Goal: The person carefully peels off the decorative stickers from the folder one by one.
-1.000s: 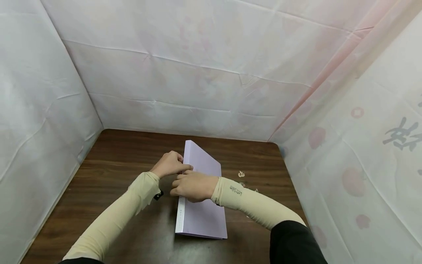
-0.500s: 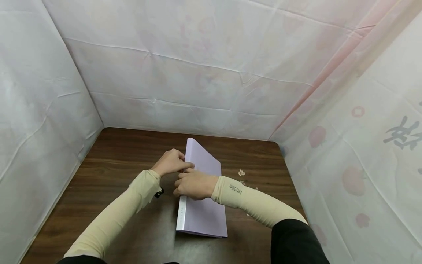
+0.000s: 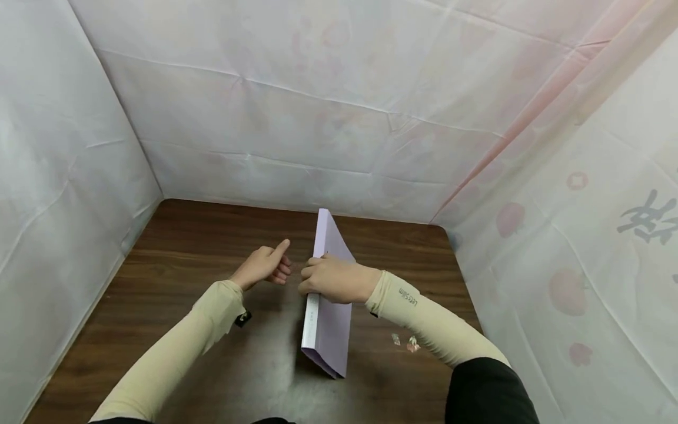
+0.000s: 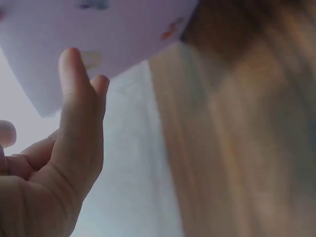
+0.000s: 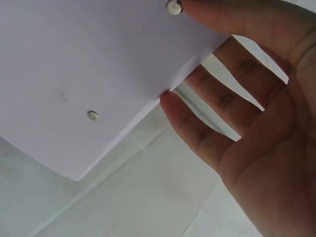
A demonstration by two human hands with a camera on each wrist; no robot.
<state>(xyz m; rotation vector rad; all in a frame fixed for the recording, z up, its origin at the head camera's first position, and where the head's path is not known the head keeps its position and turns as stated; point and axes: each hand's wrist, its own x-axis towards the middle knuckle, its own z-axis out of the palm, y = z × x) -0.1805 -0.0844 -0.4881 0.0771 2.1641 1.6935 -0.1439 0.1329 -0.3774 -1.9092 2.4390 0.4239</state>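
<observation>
A lilac ring binder (image 3: 335, 330) stands tilted on the dark wooden table, its narrow spine turned up and to the left. Two metal rivets show on its cover in the right wrist view, and small coloured marks in the left wrist view. My right hand (image 3: 339, 279) grips the binder by its spine, thumb on one side and fingers on the other. Left of the binder and apart from it is my left hand (image 3: 263, 265), thumb raised and fingers loosely bent, holding nothing. In the left wrist view the left hand (image 4: 64, 153) appears in front of the cover.
Small floral scraps (image 3: 413, 344) lie on the wooden table (image 3: 212, 235), right of the binder and near the right forearm. Pale patterned sheets (image 3: 296, 106) wall in the table at the back and both sides.
My left hand has let go of the spine and drawn back left. My right hand has tipped the binder up more steeply and shifted it slightly right; more floral scraps show.
</observation>
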